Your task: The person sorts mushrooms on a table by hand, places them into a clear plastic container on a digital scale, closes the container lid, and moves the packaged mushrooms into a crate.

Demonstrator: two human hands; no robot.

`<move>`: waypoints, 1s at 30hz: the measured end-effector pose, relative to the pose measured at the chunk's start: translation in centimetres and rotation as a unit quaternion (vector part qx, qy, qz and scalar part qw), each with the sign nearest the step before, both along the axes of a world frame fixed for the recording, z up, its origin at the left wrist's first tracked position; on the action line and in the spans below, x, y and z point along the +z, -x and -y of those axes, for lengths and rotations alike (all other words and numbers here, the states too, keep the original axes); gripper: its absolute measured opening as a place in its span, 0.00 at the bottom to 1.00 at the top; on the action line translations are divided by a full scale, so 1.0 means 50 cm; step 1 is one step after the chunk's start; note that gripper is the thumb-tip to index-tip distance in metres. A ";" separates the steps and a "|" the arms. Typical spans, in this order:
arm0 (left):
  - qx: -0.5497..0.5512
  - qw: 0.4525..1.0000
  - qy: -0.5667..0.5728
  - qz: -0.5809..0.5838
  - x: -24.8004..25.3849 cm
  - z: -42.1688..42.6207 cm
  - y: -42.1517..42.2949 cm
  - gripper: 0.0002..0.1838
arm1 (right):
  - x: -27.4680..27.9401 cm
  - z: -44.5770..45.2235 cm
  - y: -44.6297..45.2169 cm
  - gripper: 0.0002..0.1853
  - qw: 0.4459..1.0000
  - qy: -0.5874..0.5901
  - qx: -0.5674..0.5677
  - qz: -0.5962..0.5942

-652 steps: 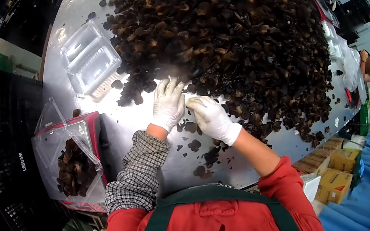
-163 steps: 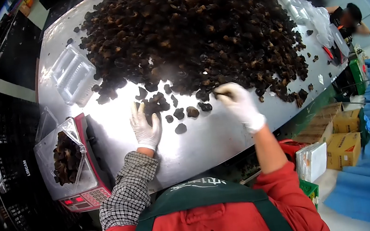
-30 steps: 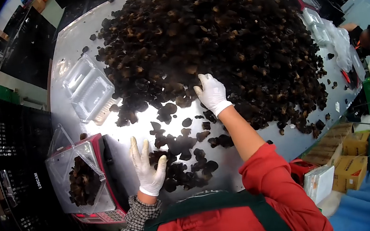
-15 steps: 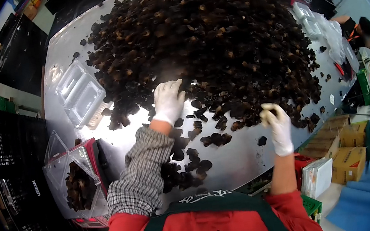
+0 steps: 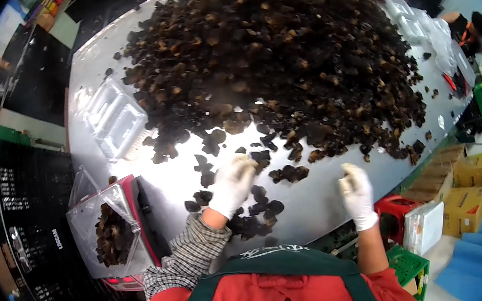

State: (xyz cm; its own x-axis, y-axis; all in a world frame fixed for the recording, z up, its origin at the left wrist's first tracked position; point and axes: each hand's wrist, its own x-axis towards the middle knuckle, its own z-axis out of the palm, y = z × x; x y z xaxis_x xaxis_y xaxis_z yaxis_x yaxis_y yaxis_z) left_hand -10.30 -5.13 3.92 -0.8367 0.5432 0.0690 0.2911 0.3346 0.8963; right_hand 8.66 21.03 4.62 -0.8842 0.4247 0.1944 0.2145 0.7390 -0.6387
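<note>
My left hand (image 5: 234,183), in a white glove, is low over the steel table (image 5: 315,204) with its fingers bent together. Its fingertips are beside a dark wood ear mushroom piece (image 5: 261,160); what lies under the fingers is hidden. More loose wood ear mushrooms (image 5: 256,218) lie around the wrist. My right hand (image 5: 357,196), also gloved, hovers near the table's front edge, fingers loosely bent and apart, holding nothing visible. Beyond both hands spreads a large heap of wood ear mushrooms (image 5: 277,54).
Clear plastic trays (image 5: 118,121) stand at left. A scale (image 5: 144,224) bears an open clear box of mushrooms (image 5: 113,234). Black crates (image 5: 36,238) flank the table. At right are cartons (image 5: 465,209), a green crate (image 5: 407,262) and another person (image 5: 469,35).
My left hand has drawn back from the heap's edge towards me, among the loose pieces. My right hand has moved slightly down and left. The view has shifted a little.
</note>
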 end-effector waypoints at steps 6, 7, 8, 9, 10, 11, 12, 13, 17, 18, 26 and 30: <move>0.153 0.960 0.024 -0.235 0.011 0.038 0.167 0.13 | -0.116 0.095 0.116 0.23 0.990 -0.097 0.070 -0.075; 0.205 0.944 0.079 -0.248 0.001 0.043 0.230 0.17 | -0.111 0.102 0.119 0.24 0.992 -0.087 0.066 -0.066; 0.250 0.923 0.134 -0.259 -0.013 0.047 0.287 0.22 | -0.102 0.104 0.119 0.24 0.993 -0.088 0.056 -0.062; 0.292 0.906 0.208 -0.227 -0.028 0.053 0.337 0.28 | -0.111 0.099 0.112 0.24 0.995 -0.068 0.053 -0.057; 0.332 0.879 0.278 -0.197 -0.041 0.058 0.373 0.35 | -0.122 0.093 0.111 0.24 0.996 -0.050 0.051 -0.055; 0.314 0.879 0.324 -0.155 -0.052 0.065 0.389 0.39 | -0.125 0.091 0.112 0.24 0.996 -0.040 0.051 -0.057; 0.297 0.873 0.371 -0.112 -0.046 0.062 0.391 0.42 | -0.122 0.093 0.113 0.23 0.997 -0.037 0.048 -0.048; 0.258 0.872 0.408 -0.086 -0.039 0.054 0.378 0.45 | -0.121 0.092 0.113 0.23 0.997 -0.038 0.046 -0.047; 0.119 0.894 0.419 -0.099 -0.014 0.036 0.225 0.44 | -0.122 0.093 0.116 0.23 0.997 -0.033 0.050 -0.054; 0.083 0.883 0.438 -0.146 -0.008 0.039 0.163 0.42 | -0.123 0.093 0.116 0.23 0.997 -0.033 0.051 -0.057; 0.154 0.947 0.236 -0.155 0.010 0.157 -0.003 0.23 | -0.090 0.119 0.166 0.14 0.978 -0.072 0.097 -0.171; 0.144 0.953 0.245 -0.104 -0.007 0.207 -0.050 0.25 | -0.116 0.141 0.280 0.13 0.978 -0.176 0.109 -0.004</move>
